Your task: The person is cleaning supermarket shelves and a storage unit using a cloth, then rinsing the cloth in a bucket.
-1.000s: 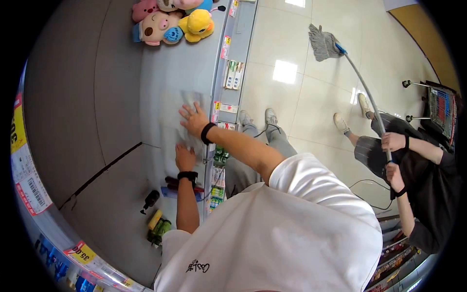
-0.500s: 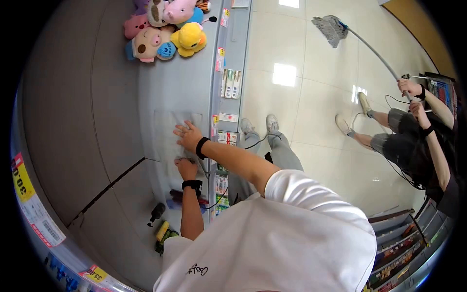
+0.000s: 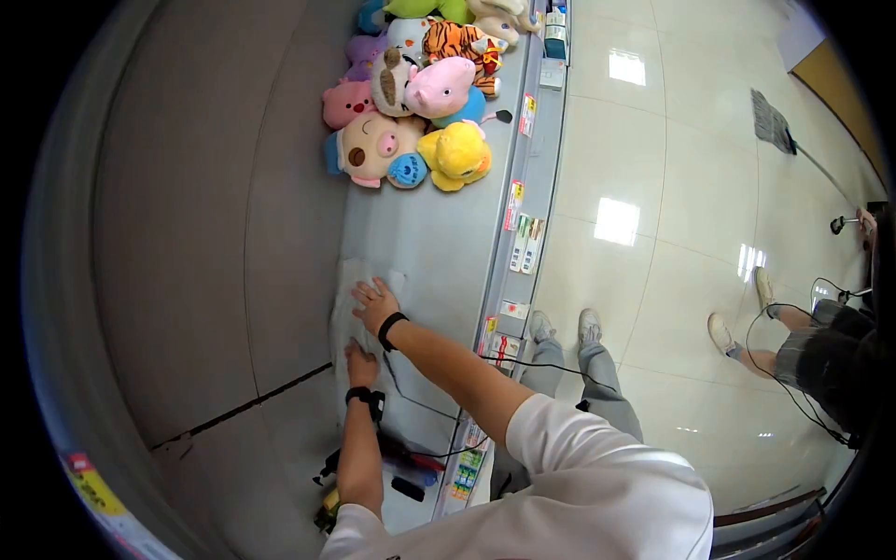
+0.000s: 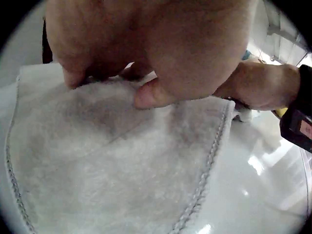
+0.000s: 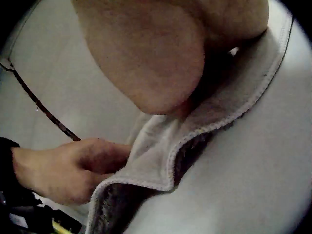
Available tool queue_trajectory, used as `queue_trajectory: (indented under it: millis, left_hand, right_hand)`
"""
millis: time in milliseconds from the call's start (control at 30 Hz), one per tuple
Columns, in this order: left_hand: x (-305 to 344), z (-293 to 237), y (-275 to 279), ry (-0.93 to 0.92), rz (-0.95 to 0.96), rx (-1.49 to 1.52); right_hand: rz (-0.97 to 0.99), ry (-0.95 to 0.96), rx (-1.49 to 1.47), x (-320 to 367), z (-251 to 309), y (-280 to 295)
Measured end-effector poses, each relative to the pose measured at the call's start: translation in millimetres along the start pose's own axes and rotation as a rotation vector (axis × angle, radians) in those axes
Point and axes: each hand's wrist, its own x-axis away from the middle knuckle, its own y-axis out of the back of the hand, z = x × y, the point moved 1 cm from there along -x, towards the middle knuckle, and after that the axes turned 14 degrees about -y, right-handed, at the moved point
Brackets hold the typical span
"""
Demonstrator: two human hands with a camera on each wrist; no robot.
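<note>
A pale, furry cloth (image 3: 349, 274) with stitched edges lies on the grey shelf, up against the back panel in the head view. My right hand (image 3: 375, 304) rests on it with fingers spread. Beside it, nearer my body, my left hand (image 3: 361, 366) presses the cloth too; in the left wrist view its thumb (image 4: 150, 95) and a fingertip touch the furry side. The right wrist view shows the cloth's edge (image 5: 168, 183) buckled up in folds between both hands. Part of the left fingers is hidden behind a fold.
Plush toys (image 3: 383, 149) sit piled on the shelf's far end. Dark items and a blue-purple one (image 3: 420, 474) lie near my left forearm. A price-tag rail (image 3: 513, 205) runs along the shelf's front. Another person holds a mop (image 3: 773, 126) on the tiled floor.
Both hands have pushed the cloth across the shelf toward the back panel. The head view has shifted, showing more plush toys. The other person and mop now stand farther right in the view.
</note>
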Motion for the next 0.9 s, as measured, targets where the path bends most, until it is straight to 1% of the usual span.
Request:
queue_trajectory:
  millis: [67,100,167,200,267,300,333,367,400,433,467,500,533,567,633,667,700,767,800,867,900]
  left_hand:
    - [-16,30,-4,-0.047,-0.109,-0.175]
    - [-17,29,1,-0.044,-0.099,-0.168]
    - [-24,12,17,-0.066,-0.052,-0.084]
    - [-29,16,16,-0.068,-0.034,-0.079]
    - [-39,24,17,-0.1,-0.06,-0.182]
    - [-45,34,13,-0.098,-0.043,-0.173]
    - [-50,39,8,-0.186,-0.098,-0.219]
    - [-54,45,3,-0.273,-0.153,-0.263]
    - [-59,40,2,-0.323,-0.158,-0.279]
    - [-62,28,2,-0.369,-0.162,-0.292]
    - [-57,-2,4,-0.374,-0.166,-0.274]
    - [-54,-31,4,-0.376,-0.17,-0.258]
    - [-60,-40,-3,-0.448,-0.186,-0.242]
    - [-68,-46,-5,-0.515,-0.213,-0.231]
    - [-63,-91,-4,-0.551,-0.228,-0.21]
    - [-71,-97,-11,-0.603,-0.276,-0.271]
    - [-69,-112,-11,-0.563,-0.223,-0.288]
    - [-63,-127,-19,-0.517,-0.233,-0.345]
    - [-55,-130,-21,-0.502,-0.24,-0.341]
    - [-42,-135,-19,-0.51,-0.167,-0.374]
    - [-40,-126,-23,-0.539,-0.178,-0.399]
  right_hand:
    - [0.001,0.014,-0.039,0,-4,11]
    - [-0.048,-0.007,-0.046,-13,1,-4]
    - [-0.045,-0.027,-0.061,-7,-3,1]
    - [-0.052,-0.046,-0.081,-2,-6,3]
    - [-0.051,-0.058,-0.062,1,-10,1]
    - [-0.074,-0.085,-0.033,1,-10,-3]
    - [-0.106,-0.109,-0.002,8,-17,3]
    - [-0.085,-0.119,-0.009,14,-26,7]
    - [-0.075,-0.121,-0.001,22,-37,14]
    - [-0.124,-0.151,0.006,30,-47,19]
    - [-0.176,-0.177,0.02,34,-62,20]
    - [-0.187,-0.19,-0.051,33,-78,20]
    - [-0.198,-0.199,-0.128,32,-92,20]
    - [-0.227,-0.224,-0.13,34,-107,22]
    - [-0.289,-0.274,-0.123,43,-132,29]
    - [-0.321,-0.31,-0.105,50,-144,34]
    - [-0.346,-0.303,-0.118,57,-153,37]
    - [-0.37,-0.283,-0.126,69,-160,38]
    - [-0.383,-0.303,-0.116,75,-160,38]
    - [-0.399,-0.315,-0.107,84,-158,36]
    - [-0.399,-0.334,-0.12,88,-156,34]
